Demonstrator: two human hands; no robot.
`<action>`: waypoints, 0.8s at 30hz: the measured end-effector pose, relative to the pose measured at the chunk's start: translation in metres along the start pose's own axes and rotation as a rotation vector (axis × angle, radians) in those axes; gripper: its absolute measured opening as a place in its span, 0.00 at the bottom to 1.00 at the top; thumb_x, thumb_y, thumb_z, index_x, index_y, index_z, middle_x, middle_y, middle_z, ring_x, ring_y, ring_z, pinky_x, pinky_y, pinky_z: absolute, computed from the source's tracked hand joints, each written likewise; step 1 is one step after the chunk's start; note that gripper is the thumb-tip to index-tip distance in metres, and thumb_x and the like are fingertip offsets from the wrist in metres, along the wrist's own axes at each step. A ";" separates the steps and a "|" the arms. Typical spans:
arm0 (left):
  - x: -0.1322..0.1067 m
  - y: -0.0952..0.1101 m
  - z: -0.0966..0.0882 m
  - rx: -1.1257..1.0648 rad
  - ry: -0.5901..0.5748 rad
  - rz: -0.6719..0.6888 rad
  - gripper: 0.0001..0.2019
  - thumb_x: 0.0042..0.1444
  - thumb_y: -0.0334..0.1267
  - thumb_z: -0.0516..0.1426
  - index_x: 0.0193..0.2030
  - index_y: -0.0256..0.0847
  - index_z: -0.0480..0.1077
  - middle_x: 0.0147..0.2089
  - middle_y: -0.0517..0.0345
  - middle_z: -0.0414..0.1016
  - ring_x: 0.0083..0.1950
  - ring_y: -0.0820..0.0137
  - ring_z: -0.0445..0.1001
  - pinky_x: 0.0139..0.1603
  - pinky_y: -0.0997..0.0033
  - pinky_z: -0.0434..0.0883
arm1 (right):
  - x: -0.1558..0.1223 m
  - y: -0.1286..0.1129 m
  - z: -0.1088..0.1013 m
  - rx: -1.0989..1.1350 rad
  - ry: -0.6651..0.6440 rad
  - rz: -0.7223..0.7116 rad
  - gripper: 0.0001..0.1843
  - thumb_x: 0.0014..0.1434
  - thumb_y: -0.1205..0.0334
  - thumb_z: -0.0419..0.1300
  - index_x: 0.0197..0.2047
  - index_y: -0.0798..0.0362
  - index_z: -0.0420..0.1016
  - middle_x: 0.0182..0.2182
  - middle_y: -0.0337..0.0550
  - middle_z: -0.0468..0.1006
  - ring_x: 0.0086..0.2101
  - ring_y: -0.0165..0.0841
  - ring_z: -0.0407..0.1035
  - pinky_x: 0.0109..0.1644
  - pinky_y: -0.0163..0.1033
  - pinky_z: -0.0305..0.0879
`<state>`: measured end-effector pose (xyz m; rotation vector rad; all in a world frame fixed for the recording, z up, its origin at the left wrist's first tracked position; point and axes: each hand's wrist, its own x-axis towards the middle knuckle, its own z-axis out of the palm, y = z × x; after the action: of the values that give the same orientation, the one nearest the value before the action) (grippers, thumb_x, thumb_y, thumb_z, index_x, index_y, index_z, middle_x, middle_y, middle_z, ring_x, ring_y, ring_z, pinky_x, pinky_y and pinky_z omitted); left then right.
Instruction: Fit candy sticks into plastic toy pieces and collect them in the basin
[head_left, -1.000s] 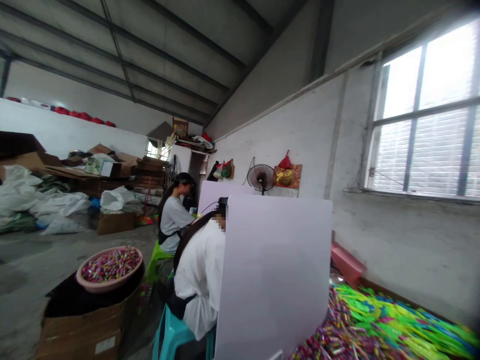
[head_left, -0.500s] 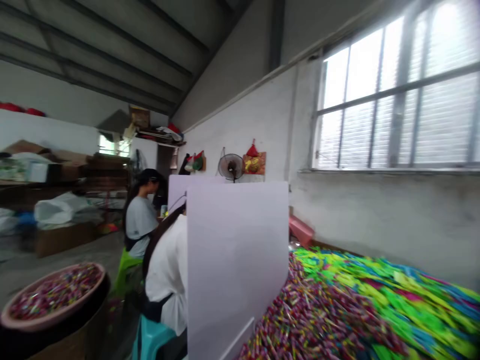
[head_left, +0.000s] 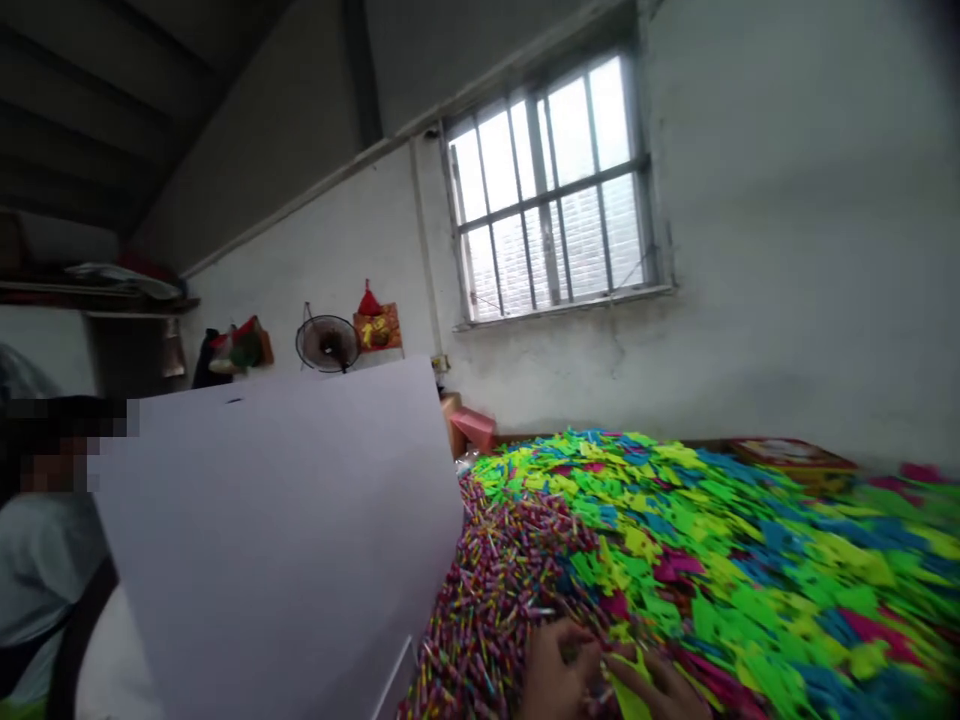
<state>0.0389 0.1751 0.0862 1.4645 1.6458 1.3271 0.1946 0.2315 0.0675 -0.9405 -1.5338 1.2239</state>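
Both of my hands show at the bottom edge, resting on a heap of small coloured parts. My left hand [head_left: 553,668] has its fingers curled over thin multicoloured sticks [head_left: 495,590]; what it grips is hidden. My right hand [head_left: 666,688] lies close beside it, fingers pinched on a flat yellow-green plastic piece [head_left: 627,697] between the two hands. Behind them spreads a wide pile of flat green, blue and pink plastic pieces [head_left: 720,540].
A tall white divider board [head_left: 285,540] stands just left of my hands. Behind it a person in a pale shirt [head_left: 41,560] sits at the far left. A barred window [head_left: 555,190], a fan [head_left: 328,343] and a pink box [head_left: 474,428] line the back wall.
The view has swung right and down, away from the room and the seated people. The heap of parts now fills the lower right, and my two hands have come into sight.
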 end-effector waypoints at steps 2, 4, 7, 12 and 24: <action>0.001 0.001 -0.001 0.014 -0.041 0.011 0.18 0.58 0.52 0.61 0.38 0.37 0.77 0.38 0.52 0.79 0.45 0.59 0.78 0.51 0.58 0.74 | -0.005 -0.006 0.006 0.040 -0.017 0.061 0.18 0.37 0.40 0.68 0.24 0.46 0.80 0.22 0.47 0.80 0.29 0.54 0.80 0.31 0.52 0.77; 0.002 0.000 -0.002 0.018 -0.083 0.009 0.15 0.62 0.48 0.61 0.39 0.35 0.76 0.38 0.54 0.79 0.43 0.63 0.78 0.50 0.58 0.74 | -0.009 -0.007 0.009 0.061 -0.027 0.100 0.21 0.37 0.39 0.69 0.25 0.49 0.78 0.22 0.46 0.79 0.28 0.50 0.78 0.31 0.50 0.76; 0.005 -0.007 -0.003 0.011 -0.116 0.005 0.13 0.66 0.45 0.58 0.46 0.36 0.74 0.47 0.53 0.77 0.47 0.64 0.77 0.51 0.57 0.75 | -0.014 -0.004 0.007 0.086 -0.057 0.152 0.23 0.41 0.40 0.71 0.30 0.51 0.78 0.26 0.43 0.79 0.29 0.44 0.76 0.32 0.47 0.75; 0.010 -0.019 -0.006 -0.024 -0.228 0.009 0.13 0.66 0.44 0.58 0.48 0.36 0.73 0.47 0.53 0.77 0.46 0.65 0.78 0.48 0.59 0.77 | -0.012 0.001 0.001 0.080 -0.099 0.176 0.19 0.59 0.46 0.66 0.39 0.55 0.76 0.30 0.38 0.77 0.30 0.32 0.72 0.35 0.40 0.71; 0.012 -0.026 -0.007 -0.044 -0.228 0.070 0.12 0.66 0.43 0.58 0.48 0.36 0.73 0.46 0.53 0.77 0.44 0.67 0.77 0.45 0.61 0.77 | -0.014 0.000 0.001 0.103 -0.188 0.140 0.16 0.67 0.50 0.60 0.42 0.57 0.75 0.31 0.37 0.76 0.28 0.29 0.71 0.33 0.37 0.71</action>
<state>0.0193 0.1872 0.0670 1.5951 1.4231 1.1768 0.1970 0.2182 0.0646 -0.8984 -1.5539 1.5131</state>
